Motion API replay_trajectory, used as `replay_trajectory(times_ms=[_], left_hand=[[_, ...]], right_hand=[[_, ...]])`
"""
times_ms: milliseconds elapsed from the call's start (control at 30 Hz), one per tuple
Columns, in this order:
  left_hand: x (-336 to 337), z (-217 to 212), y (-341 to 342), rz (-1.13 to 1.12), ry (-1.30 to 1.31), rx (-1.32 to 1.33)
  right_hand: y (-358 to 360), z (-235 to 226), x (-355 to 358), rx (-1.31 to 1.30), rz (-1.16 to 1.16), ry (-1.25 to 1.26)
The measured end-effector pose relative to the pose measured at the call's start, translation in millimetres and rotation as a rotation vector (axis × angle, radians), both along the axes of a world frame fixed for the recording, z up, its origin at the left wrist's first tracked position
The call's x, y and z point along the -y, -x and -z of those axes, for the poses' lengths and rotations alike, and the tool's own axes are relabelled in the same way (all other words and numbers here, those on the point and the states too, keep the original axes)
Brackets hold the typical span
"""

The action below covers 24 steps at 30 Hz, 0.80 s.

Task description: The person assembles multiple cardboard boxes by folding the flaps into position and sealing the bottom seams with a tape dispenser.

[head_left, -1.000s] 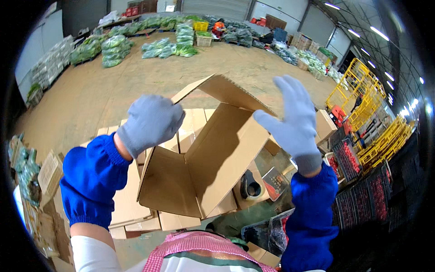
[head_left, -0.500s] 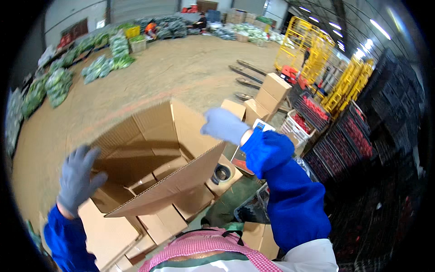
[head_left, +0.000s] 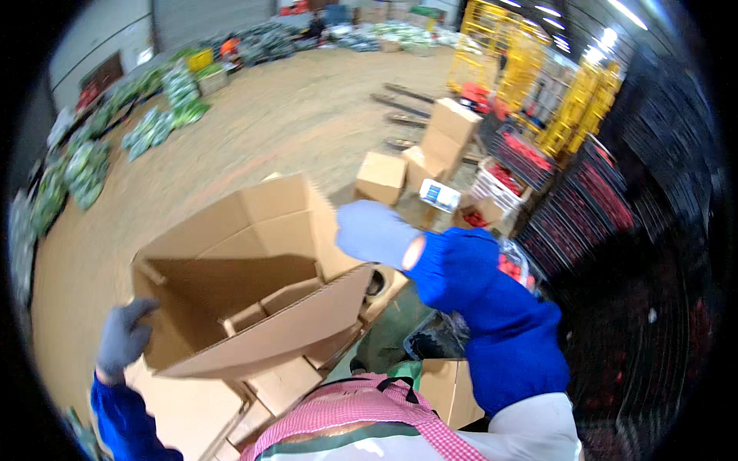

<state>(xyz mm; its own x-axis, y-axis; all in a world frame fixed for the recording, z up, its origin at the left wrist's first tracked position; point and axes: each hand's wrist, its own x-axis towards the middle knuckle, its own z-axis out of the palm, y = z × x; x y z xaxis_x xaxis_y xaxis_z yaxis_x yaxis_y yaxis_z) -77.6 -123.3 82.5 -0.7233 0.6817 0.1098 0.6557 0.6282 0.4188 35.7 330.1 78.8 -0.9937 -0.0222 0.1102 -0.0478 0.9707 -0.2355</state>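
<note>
The open cardboard box (head_left: 246, 284) sits on flattened cartons (head_left: 192, 407). The left hand (head_left: 123, 338) is at its left, the right hand (head_left: 377, 234) at its right, stacked boxes (head_left: 438, 146) behind.

The open cardboard box (head_left: 246, 284) hides the left hand's (head_left: 123, 338) palm; green produce (head_left: 154, 115) at ten o'clock is blurred.

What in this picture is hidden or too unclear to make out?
Head view:
- Left hand: fingertips hidden behind the cardboard box wall, so its grip cannot be judged.
- Right hand: palm hidden, only the glove back shows.
- Box floor: hidden by the inner flaps.
- Green bundles: blurred and small.
- Dark crates: dim and bent at the rim.
</note>
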Motion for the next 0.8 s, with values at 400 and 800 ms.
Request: replay_trajectory(times_ms=[400,800], left_hand=[[-96.2,10.0,-36.5,0.168,0.556,0.216],[-60.7,1.7,-35.5,0.239,0.266,0.684]], right_hand=[[22.7,0.3,61.6,0.719,-0.013,0.252],[14.1,55.2,8.8,0.631,0.055,1.001]])
